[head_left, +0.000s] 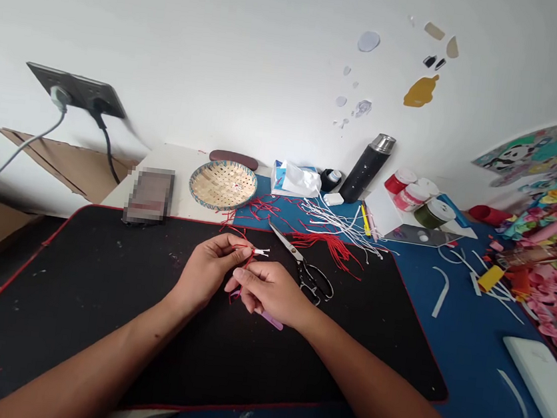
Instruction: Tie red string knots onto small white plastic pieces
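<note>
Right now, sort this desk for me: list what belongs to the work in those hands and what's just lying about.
Part of the work:
left hand pinching red cord with a small white piece
right hand over a purple stick
scissors
loose red cords
white cords

Lying about:
woven basket
black flask
lidded jars

Your head camera faces forward and down at your left hand (208, 271) and right hand (269, 292). The wall (256, 52) fills the view's top.
</note>
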A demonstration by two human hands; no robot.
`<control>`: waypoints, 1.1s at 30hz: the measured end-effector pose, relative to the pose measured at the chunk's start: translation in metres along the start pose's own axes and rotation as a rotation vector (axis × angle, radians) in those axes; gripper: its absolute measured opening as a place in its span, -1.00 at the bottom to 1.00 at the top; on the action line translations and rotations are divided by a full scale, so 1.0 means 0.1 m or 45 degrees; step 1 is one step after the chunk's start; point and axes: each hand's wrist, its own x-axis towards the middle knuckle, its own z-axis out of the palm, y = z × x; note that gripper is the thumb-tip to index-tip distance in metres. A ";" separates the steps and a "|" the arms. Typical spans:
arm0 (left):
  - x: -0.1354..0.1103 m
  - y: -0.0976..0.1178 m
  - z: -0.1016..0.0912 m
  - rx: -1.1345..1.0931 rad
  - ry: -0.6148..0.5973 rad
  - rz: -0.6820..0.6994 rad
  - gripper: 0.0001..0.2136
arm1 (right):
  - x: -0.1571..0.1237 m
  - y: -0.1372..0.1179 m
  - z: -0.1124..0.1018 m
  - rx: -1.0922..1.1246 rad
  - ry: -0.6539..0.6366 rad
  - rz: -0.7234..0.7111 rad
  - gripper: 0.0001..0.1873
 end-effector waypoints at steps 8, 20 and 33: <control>0.01 0.02 -0.01 0.042 0.011 0.045 -0.70 | -0.04 -0.01 0.00 0.040 -0.014 0.020 -0.50; 0.07 -0.05 -0.02 -0.203 0.025 -0.183 -0.65 | -0.17 -0.37 -0.18 -0.185 0.118 -0.168 -0.53; 0.09 -0.06 -0.04 -0.364 0.083 -0.251 -0.71 | -0.13 -0.08 -0.39 -0.628 0.612 -0.369 -0.82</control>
